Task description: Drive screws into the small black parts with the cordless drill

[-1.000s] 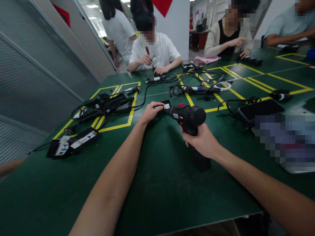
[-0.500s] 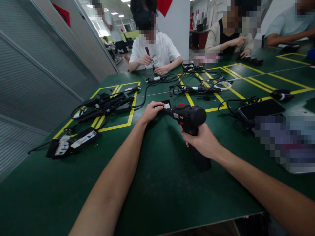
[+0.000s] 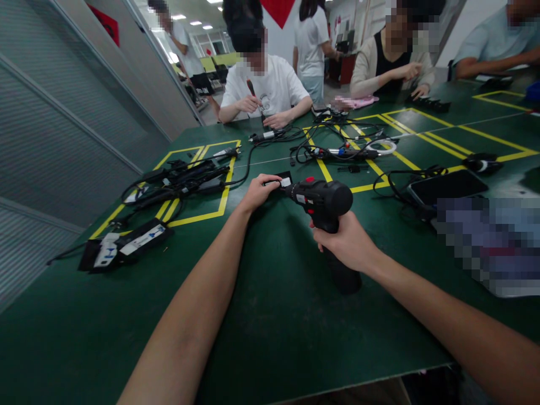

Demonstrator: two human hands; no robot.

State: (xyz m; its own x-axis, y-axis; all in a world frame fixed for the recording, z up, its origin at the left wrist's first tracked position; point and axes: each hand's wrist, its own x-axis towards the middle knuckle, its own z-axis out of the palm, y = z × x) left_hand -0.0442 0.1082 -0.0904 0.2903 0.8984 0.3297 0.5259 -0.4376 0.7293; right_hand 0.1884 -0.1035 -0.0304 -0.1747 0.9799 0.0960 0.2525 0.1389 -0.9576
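Observation:
My right hand is wrapped round the grip of a black cordless drill with a red button on top. The drill's nose points left at a small black part with a white label lying on the green table. My left hand is closed on that small part, fingers pinching its near edge and holding it against the table. The drill's tip meets the part right beside my left fingers.
A pile of black tools and cables lies in a yellow-taped square at left. A black labelled box lies nearer left. A dark tablet and cables sit at right. Several people sit across the table.
My hands and the drill have not moved. In the background, people have walked past behind the seated person.

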